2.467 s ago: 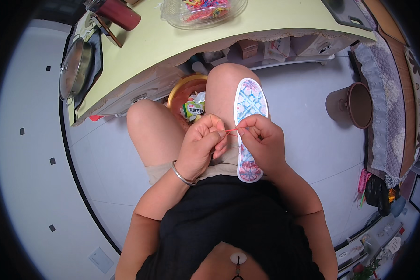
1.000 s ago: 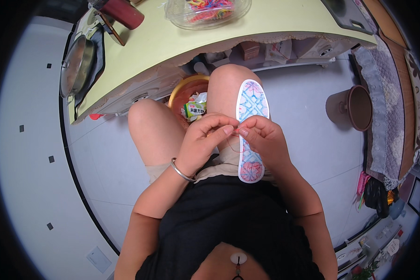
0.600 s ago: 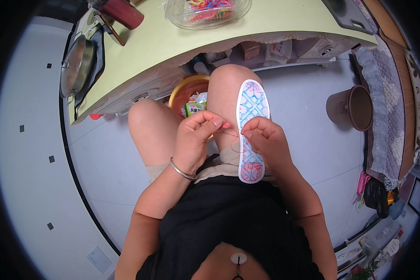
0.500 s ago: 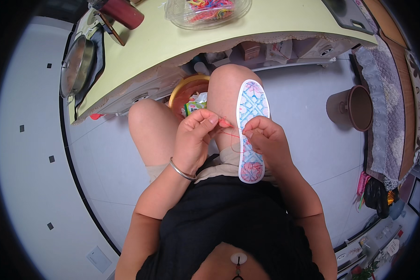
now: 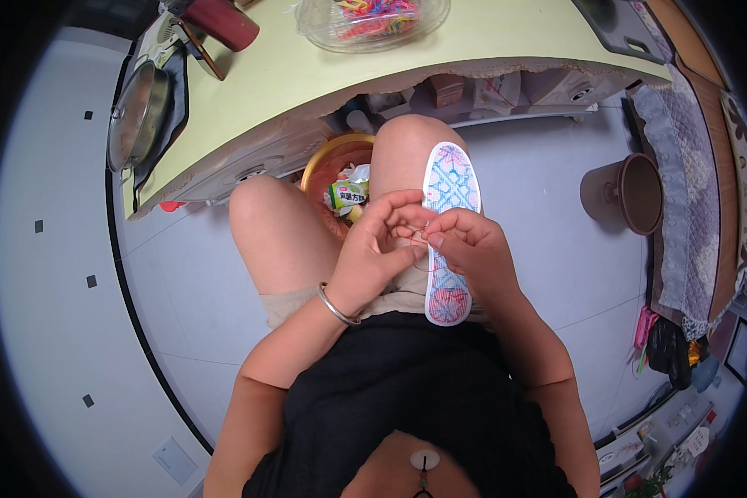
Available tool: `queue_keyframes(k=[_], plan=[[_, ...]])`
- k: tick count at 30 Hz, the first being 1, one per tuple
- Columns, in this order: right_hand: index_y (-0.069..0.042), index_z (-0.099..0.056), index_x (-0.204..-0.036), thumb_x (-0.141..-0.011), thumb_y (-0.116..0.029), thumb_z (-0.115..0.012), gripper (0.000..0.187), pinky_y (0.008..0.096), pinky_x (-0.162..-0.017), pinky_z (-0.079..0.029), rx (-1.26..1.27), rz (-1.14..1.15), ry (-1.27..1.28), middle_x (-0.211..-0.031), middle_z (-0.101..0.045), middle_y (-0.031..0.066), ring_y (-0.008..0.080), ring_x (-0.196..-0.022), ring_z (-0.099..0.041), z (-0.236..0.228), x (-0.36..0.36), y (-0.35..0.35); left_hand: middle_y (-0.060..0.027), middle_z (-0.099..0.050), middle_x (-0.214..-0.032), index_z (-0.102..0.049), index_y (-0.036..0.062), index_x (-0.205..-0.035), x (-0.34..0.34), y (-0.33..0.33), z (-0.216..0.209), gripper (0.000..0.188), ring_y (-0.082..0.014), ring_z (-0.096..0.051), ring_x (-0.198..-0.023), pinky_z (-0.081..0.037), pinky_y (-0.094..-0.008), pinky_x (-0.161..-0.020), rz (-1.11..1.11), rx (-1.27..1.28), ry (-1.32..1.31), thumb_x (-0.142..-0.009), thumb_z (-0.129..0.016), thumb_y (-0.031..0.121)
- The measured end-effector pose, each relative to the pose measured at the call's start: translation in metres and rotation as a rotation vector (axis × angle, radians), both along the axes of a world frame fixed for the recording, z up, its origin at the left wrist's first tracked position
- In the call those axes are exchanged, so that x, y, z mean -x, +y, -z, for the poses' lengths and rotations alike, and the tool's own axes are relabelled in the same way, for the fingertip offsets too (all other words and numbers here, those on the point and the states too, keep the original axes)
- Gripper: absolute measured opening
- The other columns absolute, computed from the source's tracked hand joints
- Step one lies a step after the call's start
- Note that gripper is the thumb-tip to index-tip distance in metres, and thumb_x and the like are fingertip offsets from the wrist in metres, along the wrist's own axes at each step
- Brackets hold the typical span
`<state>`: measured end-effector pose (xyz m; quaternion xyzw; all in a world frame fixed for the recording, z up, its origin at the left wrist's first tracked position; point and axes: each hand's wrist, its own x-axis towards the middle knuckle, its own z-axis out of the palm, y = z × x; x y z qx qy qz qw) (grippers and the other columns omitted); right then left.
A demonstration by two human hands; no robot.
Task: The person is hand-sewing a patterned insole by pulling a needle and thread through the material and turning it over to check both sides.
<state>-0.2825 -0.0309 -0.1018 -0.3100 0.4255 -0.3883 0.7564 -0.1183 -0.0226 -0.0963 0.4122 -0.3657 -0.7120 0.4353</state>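
Note:
A long insole [image 5: 452,178] with a white rim and a blue and pink cross-stitch pattern lies lengthwise on my right thigh. My right hand [image 5: 471,245] covers part of its middle, with thumb and forefinger pinched together on a red thread [image 5: 424,270]. The thread hangs in a thin loop beside the insole's left edge. Close against those fingertips is my left hand [image 5: 382,249], wearing a silver bangle [image 5: 338,305]; its fingers curl round more of the red thread. Any needle between the fingertips is too small to make out.
A pale yellow table [image 5: 307,75] stands ahead, bearing a clear plastic box [image 5: 373,37] of coloured threads, a dark red flask [image 5: 220,23] and a lidded pan [image 5: 139,116]. Beside my knees is a yellow-rimmed bin [image 5: 311,166] with wrappers. A brown bin [image 5: 622,192] stands right.
My left hand has moved right to meet the right hand's fingertips. The red bundle that showed at its fingers is now mostly hidden. My right hand and the insole have barely moved.

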Motion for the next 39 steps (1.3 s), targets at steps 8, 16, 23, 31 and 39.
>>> queue_keyframes(k=[8,16,23,31,39], plan=[[-0.002,-0.059,-0.087,-0.084,-0.005,-0.056,0.006,0.0167,-0.046,-0.029,-0.046,0.134,0.013,-0.060,-0.049,-0.0054,0.0011,-0.049,-0.036,-0.001,0.031,-0.010,-0.0010,-0.061,-0.075,-0.065,-0.0031,-0.092,-0.018,0.005,0.008,0.010,-0.0061,-0.053,-0.069,-0.043,-0.0195,-0.063,0.002,0.035,-0.311,-0.086,-0.058,0.001],[0.000,-0.057,-0.099,-0.084,-0.008,-0.056,0.017,0.0190,-0.039,-0.023,-0.045,0.312,0.303,-0.057,-0.040,-0.0055,0.0026,-0.043,-0.030,0.022,0.048,-0.013,-0.0087,-0.061,-0.096,-0.060,-0.0037,-0.105,-0.065,-0.001,0.010,0.026,-0.0156,-0.059,-0.082,-0.049,-0.0263,-0.073,-0.082,0.344,-0.804,-0.080,-0.065,0.002],[0.001,-0.054,-0.096,-0.085,-0.008,-0.059,0.015,0.0184,-0.038,-0.026,-0.111,0.179,0.217,-0.059,-0.048,-0.0027,0.0030,-0.043,-0.036,0.050,0.043,-0.012,-0.0093,-0.061,-0.110,-0.056,0.0007,-0.117,-0.111,-0.042,-0.021,0.043,-0.0179,-0.057,-0.103,-0.044,-0.0302,-0.087,-0.407,0.499,-0.982,-0.077,-0.069,0.010],[-0.005,-0.051,-0.080,-0.085,-0.006,-0.058,0.009,0.0182,-0.038,-0.027,-0.121,0.112,0.177,-0.059,-0.049,-0.0025,0.0030,-0.042,-0.035,0.032,0.029,-0.013,-0.0132,-0.058,-0.115,-0.047,-0.0024,-0.127,-0.181,-0.126,-0.016,0.064,-0.0191,-0.056,-0.102,-0.045,-0.0305,-0.082,-0.756,0.469,-1.127,-0.074,-0.075,0.021],[-0.005,-0.052,-0.079,-0.086,-0.008,-0.059,0.010,0.0175,-0.039,-0.025,-0.109,0.064,0.082,-0.058,-0.047,-0.0036,0.0022,-0.043,-0.033,0.011,0.012,-0.014,-0.0208,-0.053,-0.118,-0.043,-0.0062,-0.127,-0.211,-0.166,-0.012,0.072,-0.0278,-0.055,-0.103,-0.045,-0.0357,-0.086,-0.804,0.459,-1.207,-0.073,-0.075,0.028]])
